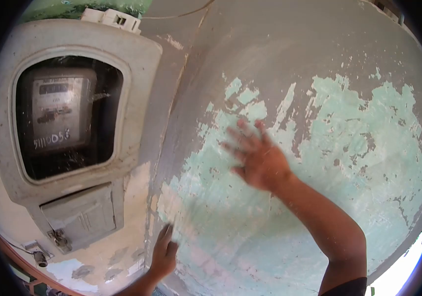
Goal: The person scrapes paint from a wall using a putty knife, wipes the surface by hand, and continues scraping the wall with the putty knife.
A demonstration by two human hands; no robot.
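My right hand (260, 160) is raised in front of a wall (359, 158) of peeling grey paint over pale green, its fingers spread and slightly blurred, with nothing in it. Lower down, near the wall's left corner, my left hand (165, 251) points upward. Its fingers are partly hidden and blurred; whether it holds anything does not show. Flaked patches of green show around and above my right hand.
A grey meter box (144, 98) with a dark window holding an electricity meter (60, 111) projects at the left. Below it are a small door (82, 214) with a latch (60, 239) and a pipe end (39, 259). A white fitting (112, 19) sits on top.
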